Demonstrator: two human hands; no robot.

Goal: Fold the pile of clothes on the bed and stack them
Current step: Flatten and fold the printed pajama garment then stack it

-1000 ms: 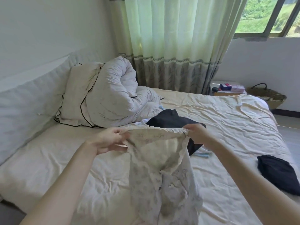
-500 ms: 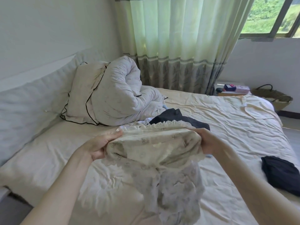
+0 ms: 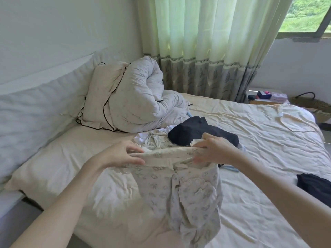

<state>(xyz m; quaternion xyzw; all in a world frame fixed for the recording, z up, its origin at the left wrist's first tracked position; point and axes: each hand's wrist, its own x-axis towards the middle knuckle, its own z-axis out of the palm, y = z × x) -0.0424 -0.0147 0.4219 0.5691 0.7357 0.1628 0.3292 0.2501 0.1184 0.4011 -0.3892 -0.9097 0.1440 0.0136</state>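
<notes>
A pale printed garment (image 3: pixel 180 192) with a frilled edge hangs over the bed (image 3: pixel 259 140). My left hand (image 3: pixel 120 154) pinches its top edge at the left. My right hand (image 3: pixel 213 151) grips the same edge at the right, so the edge is stretched flat between them. The rest of the cloth droops toward the mattress. Behind my hands lies the pile: a dark navy garment (image 3: pixel 200 130) on top, with a light printed piece (image 3: pixel 154 140) and a white piece beside it. A folded dark garment (image 3: pixel 315 187) lies at the right edge of the bed.
A rolled white quilt (image 3: pixel 141 97) and a pillow (image 3: pixel 103 93) with black piping sit at the head of the bed. Green curtains (image 3: pixel 206 47) hang behind. A small table (image 3: pixel 266 97) with boxes and a woven basket (image 3: pixel 311 104) stand at the far right.
The garment's top edge was bunched open between my hands; now it is pulled flat into a narrow band and held lower, closer to the pile.
</notes>
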